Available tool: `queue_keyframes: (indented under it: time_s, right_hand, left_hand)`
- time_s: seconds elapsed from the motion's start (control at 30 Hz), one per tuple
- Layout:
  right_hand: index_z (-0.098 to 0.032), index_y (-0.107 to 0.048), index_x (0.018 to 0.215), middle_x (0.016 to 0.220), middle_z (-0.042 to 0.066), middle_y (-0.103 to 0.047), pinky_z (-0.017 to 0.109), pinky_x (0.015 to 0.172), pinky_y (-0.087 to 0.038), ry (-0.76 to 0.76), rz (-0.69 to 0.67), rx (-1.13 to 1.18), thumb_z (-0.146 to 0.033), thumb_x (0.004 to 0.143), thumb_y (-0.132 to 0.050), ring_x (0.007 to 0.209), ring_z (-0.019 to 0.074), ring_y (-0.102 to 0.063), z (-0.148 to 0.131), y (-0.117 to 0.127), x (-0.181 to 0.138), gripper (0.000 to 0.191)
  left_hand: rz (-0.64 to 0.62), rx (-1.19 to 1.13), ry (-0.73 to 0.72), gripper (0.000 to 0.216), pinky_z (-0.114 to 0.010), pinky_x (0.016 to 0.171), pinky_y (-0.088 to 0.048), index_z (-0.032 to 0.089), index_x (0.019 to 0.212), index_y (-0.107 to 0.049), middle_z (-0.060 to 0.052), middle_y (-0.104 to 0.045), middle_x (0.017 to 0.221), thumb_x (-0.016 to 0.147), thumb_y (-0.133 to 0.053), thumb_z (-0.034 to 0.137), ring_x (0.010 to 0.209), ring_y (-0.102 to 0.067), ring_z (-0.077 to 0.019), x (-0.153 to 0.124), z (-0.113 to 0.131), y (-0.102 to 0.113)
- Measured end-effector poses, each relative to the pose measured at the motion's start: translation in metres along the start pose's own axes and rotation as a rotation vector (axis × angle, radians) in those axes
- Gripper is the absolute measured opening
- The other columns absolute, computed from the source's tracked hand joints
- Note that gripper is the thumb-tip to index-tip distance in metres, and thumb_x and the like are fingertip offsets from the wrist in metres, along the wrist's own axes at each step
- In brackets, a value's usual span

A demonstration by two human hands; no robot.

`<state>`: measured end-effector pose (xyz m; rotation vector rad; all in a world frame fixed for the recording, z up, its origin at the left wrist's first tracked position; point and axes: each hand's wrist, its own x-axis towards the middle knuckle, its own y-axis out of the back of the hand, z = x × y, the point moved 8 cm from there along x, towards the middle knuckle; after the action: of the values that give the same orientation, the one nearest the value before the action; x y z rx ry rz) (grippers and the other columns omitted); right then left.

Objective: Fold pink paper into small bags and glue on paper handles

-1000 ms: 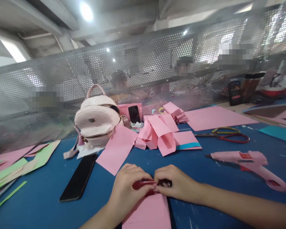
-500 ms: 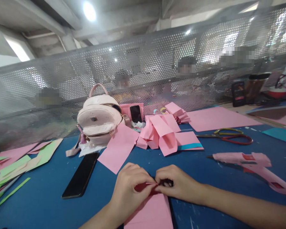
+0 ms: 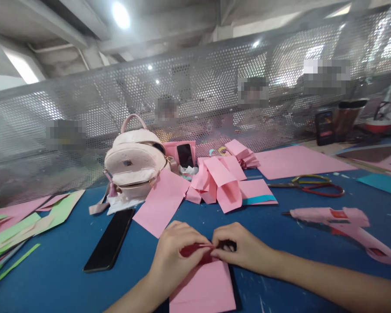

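Note:
A folded piece of pink paper (image 3: pixel 204 289) lies at the near edge of the blue table, its far end raised between my hands. My left hand (image 3: pixel 179 250) pinches that raised edge between thumb and fingers from the left. From the right, my right hand (image 3: pixel 239 248) pinches the same edge, its fingertips close against those of the left. The fold under the fingers is partly hidden. Just beyond my hands are a flat pink sheet (image 3: pixel 161 204) and a heap of folded pink paper pieces (image 3: pixel 226 182), one bearing a blue strip.
A black phone (image 3: pixel 110 241) lies left of my hands, below a pale backpack (image 3: pixel 135 156). To the right are a pink glue gun (image 3: pixel 342 221) and scissors (image 3: pixel 319 187). Green and pink paper scraps (image 3: pixel 35 221) cover the far left. A perforated metal screen (image 3: pixel 198 91) stands behind.
The near end of the folded pink paper has shifted slightly, and more of its lower edge shows. Both hands keep their pinch in nearly the same place.

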<state>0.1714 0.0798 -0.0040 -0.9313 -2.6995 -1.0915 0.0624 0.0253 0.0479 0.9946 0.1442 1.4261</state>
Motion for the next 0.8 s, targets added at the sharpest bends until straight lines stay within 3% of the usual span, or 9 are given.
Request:
queue_keyframes:
  time_s: [0.13, 0.37, 0.8]
  right_hand:
    - [-0.016, -0.067, 0.074, 0.06, -0.003, -0.055, 0.02, 0.05, -0.033, -0.05, 0.045, 0.044, -0.035, 0.085, -0.064, 0.053, 0.0096, -0.046, 0.005, 0.004, 0.001, 0.022]
    - [-0.016, -0.065, 0.079, 0.07, -0.002, -0.055, 0.02, 0.049, -0.034, -0.069, 0.125, 0.114, -0.023, 0.083, -0.063, 0.054, 0.0079, -0.045, 0.003, 0.012, 0.001, 0.009]
    - [-0.016, -0.066, 0.077, 0.07, -0.002, -0.054, 0.02, 0.049, -0.034, -0.023, 0.167, 0.094, -0.012, 0.078, -0.063, 0.054, 0.0076, -0.046, -0.001, 0.017, -0.002, 0.004]
  left_hand:
    - [0.037, -0.046, 0.073, 0.017, -0.032, 0.073, -0.045, 0.026, 0.081, -0.076, 0.003, -0.078, 0.08, 0.081, -0.07, 0.01, 0.074, -0.067, -0.017, 0.001, -0.01, 0.005]
    - [0.058, -0.039, 0.141, 0.019, -0.03, 0.071, -0.045, 0.024, 0.077, -0.076, 0.002, -0.075, 0.077, 0.077, -0.07, 0.007, 0.072, -0.065, -0.0167, -0.001, -0.019, 0.005]
    - [0.048, -0.047, 0.116, 0.019, -0.029, 0.068, -0.044, 0.023, 0.075, -0.075, 0.003, -0.074, 0.074, 0.077, -0.069, 0.005, 0.07, -0.063, -0.0154, -0.001, -0.018, 0.0]
